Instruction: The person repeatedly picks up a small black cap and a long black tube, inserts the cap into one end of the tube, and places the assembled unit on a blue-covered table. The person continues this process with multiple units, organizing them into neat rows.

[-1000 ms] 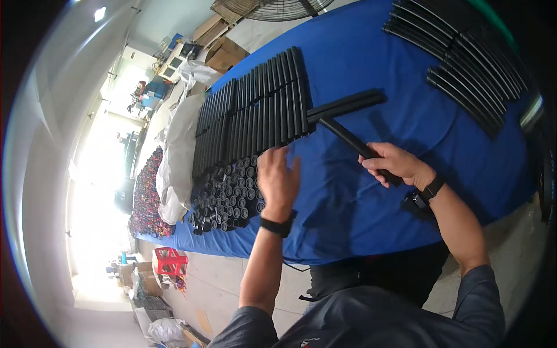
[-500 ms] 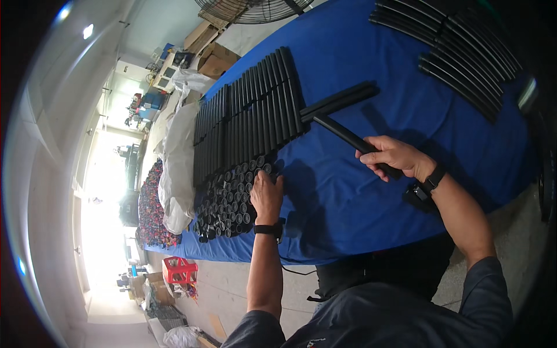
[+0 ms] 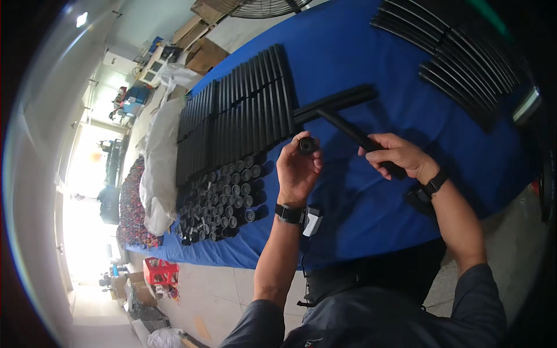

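Between the fingers of my left hand point(image 3: 297, 174) is a round black cap point(image 3: 307, 145), its hollow side turned up. My right hand point(image 3: 400, 155) grips a black tube point(image 3: 350, 130) near its lower end; the tube slants away to the upper left. The far end of that tube lies over or just above two more tubes point(image 3: 339, 103) side by side on the blue cloth. Left of my left hand stand many black caps point(image 3: 235, 189) in close rows. Beyond them lies a wide layer of black tubes point(image 3: 249, 107).
The table wears a blue cloth point(image 3: 342, 46). More black tubes point(image 3: 464, 58) lie at the far right. White plastic sheeting point(image 3: 159, 174) and a heap of small colourful pieces point(image 3: 132, 209) are at the left. A red stool point(image 3: 161, 271) stands on the floor; a fan point(image 3: 264, 7) is at the back.
My left hand has lifted a cap from the rows and moved right and slightly away, nearer the tube. My right hand keeps its grip on the tube, almost unmoved.
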Motion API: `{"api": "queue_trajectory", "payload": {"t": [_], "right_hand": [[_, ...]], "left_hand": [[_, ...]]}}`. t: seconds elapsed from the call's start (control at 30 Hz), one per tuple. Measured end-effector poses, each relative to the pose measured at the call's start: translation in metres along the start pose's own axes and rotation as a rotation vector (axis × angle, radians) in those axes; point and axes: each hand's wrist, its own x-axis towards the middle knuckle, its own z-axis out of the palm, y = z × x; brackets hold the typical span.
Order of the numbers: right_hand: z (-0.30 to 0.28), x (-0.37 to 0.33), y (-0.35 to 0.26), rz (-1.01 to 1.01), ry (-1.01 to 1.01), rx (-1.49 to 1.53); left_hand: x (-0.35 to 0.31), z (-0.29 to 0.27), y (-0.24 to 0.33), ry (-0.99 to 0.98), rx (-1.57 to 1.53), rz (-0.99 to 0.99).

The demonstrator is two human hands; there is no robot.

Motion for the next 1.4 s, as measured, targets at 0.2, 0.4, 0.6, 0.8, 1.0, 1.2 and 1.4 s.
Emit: {"api": "queue_trajectory", "payload": {"t": [0.2,0.4,0.6,0.8,1.0,1.2,1.4], "right_hand": [[-0.004,0.006,0.004,0.042,-0.054,0.070],[0.000,0.002,0.002,0.090,-0.102,-0.031],[0.013,-0.042,0.014,-0.022,0.240,-0.710],[0.038,-0.082,0.023,0.000,0.525,-0.851],[0.050,-0.087,0.024,0.023,0.512,-0.701],[0.059,-0.084,0.040,-0.056,0.591,-0.790],[0.062,-0.086,0.005,-0.061,0.291,-0.984]], "left_hand": [[0.038,-0.027,-0.028,-0.018,0.089,0.018],[0.037,-0.007,-0.025,-0.133,0.268,-0.029],[0.025,-0.008,-0.047,-0.488,0.086,-0.260],[0.021,-0.002,-0.052,-0.626,0.177,-0.366],[0.018,-0.001,-0.050,-0.656,0.148,-0.352],[0.019,-0.005,-0.051,-0.693,0.111,-0.336],[0.014,-0.002,-0.050,-0.711,0.135,-0.331]]}}
